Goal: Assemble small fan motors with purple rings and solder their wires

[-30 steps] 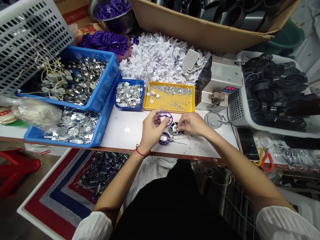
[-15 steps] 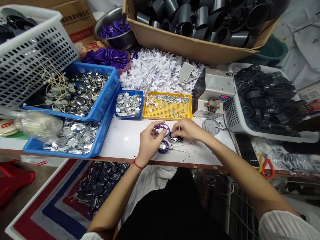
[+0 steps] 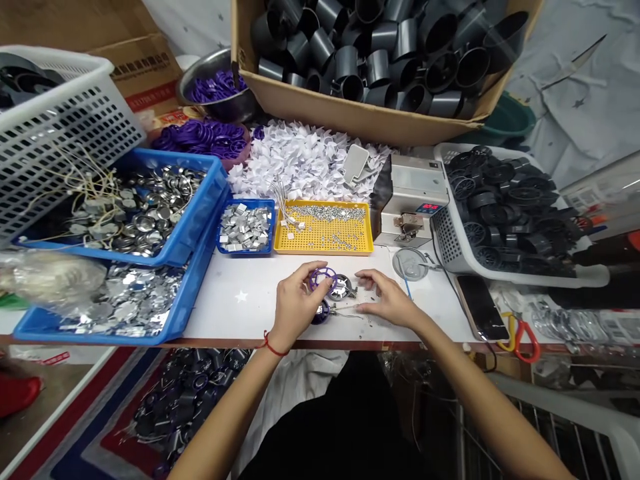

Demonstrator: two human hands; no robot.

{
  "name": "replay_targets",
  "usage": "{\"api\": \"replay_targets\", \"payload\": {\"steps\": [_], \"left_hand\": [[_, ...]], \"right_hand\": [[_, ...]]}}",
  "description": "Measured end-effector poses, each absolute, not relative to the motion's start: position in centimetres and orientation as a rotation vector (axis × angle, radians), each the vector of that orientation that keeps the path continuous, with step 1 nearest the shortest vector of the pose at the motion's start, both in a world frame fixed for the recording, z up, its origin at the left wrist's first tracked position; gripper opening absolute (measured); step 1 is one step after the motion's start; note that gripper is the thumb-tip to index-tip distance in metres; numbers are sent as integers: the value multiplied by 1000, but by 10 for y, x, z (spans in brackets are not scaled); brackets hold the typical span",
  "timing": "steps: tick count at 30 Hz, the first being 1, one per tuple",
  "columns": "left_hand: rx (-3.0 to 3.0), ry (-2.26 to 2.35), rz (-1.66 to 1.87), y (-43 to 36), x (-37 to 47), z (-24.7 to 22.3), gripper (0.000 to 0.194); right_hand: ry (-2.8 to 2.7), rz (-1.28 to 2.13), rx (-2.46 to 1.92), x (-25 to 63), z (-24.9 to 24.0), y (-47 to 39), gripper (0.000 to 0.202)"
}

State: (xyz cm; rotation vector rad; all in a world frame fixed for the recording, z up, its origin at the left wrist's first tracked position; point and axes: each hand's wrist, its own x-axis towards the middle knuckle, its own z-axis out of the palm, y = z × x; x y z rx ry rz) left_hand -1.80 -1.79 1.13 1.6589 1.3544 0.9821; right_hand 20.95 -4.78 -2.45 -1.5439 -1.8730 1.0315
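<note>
My left hand (image 3: 296, 300) is closed on a purple spoked ring (image 3: 323, 279), thumb and fingers gripping its left side. Just right of the ring, a round dark part with a shiny inside (image 3: 342, 287) lies on the white tabletop (image 3: 260, 317). Below the ring is a second round part with a purple rim (image 3: 321, 312), partly covered by my left thumb; thin wires run from it to the right. My right hand (image 3: 385, 298) is open beside these parts, thumb and fingers apart, with nothing visible between them.
Behind the hands stand a yellow tray (image 3: 325, 245) of small metal pieces and a small blue tray (image 3: 245, 227) of metal blocks. A metal machine (image 3: 413, 193) with a red display is behind right. A phone (image 3: 481, 308) and scissors (image 3: 523, 340) lie at the right.
My right hand has let go of the round dark part and drawn back right, fingers now spread. My left hand still holds the purple ring. The camera view has shifted.
</note>
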Motion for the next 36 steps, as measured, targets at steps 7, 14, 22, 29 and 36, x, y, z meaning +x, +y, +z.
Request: {"api": "replay_targets", "payload": {"steps": [7, 14, 22, 29, 36], "left_hand": [[1733, 1275, 908, -12, -6, 10, 25], [1931, 1372, 760, -12, -3, 13, 22], [2187, 1294, 506, -3, 1, 1, 25], [2202, 1095, 342, -11, -16, -1, 93], [2113, 1276, 520, -24, -7, -13, 73]], "right_hand": [[-1783, 880, -1601, 197, -53, -67, 31], [-2241, -44, -1543, 191, -51, -86, 31], [-2467, -224, -1443, 197, -41, -114, 52], [-2037, 47, -1607, 182, -15, -100, 63], [-1777, 400, -1716, 152, -22, -62, 39]]}}
